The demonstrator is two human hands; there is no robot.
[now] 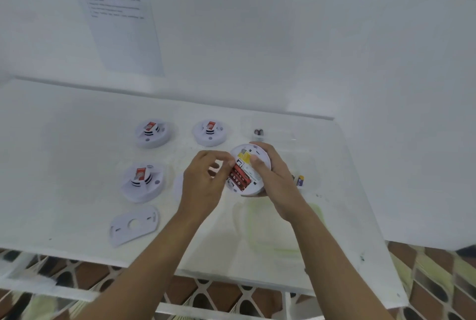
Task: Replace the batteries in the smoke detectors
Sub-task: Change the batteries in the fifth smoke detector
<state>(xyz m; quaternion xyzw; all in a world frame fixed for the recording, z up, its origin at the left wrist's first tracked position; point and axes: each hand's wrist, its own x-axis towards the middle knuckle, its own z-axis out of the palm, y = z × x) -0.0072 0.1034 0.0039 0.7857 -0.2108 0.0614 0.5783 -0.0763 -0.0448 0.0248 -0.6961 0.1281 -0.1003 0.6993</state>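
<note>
My right hand [273,178] grips a round white smoke detector [253,165], held tilted above the table with its back facing me. Red batteries [238,178] lie in its open compartment below a yellow label. My left hand [206,180] has its fingertips pinched on the upper end of the red batteries. Three other white detectors stand face up on the white table [77,165]: one at the back left [152,134], one at the back middle [210,132], one at the left [141,181]. Each carries a red tag.
A white mounting plate [134,225] lies near the front left. Dark batteries [258,132] sit at the back right; a purple and yellow battery [300,180] lies right of my right hand. A clear container [273,227] sits near the front. A printed sheet [118,18] hangs on the wall.
</note>
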